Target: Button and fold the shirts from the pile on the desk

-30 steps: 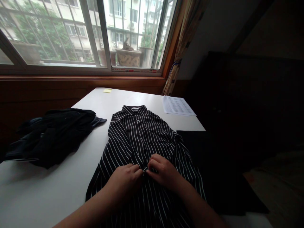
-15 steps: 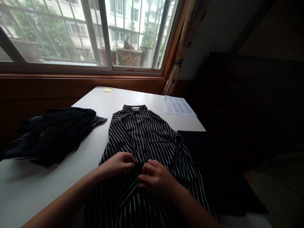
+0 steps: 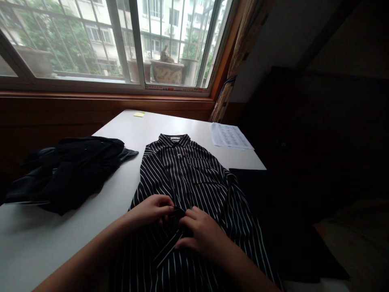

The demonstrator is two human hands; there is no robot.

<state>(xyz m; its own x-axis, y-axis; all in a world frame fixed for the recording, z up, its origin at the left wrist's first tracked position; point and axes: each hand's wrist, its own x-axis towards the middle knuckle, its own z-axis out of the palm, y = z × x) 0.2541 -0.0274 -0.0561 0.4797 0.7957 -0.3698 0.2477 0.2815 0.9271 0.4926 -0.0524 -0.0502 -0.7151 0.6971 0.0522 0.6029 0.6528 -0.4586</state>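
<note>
Directly under the fingertips lies the shirt, left hand pinching its edge, right hand with thumb spread from fingers; best hold that edge taut, no cloth bunched between.

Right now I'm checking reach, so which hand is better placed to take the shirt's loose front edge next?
Probably the right hand: its thumb sits apart from its fingers near that edge; the left hand seems to pinch the shirt.
</note>
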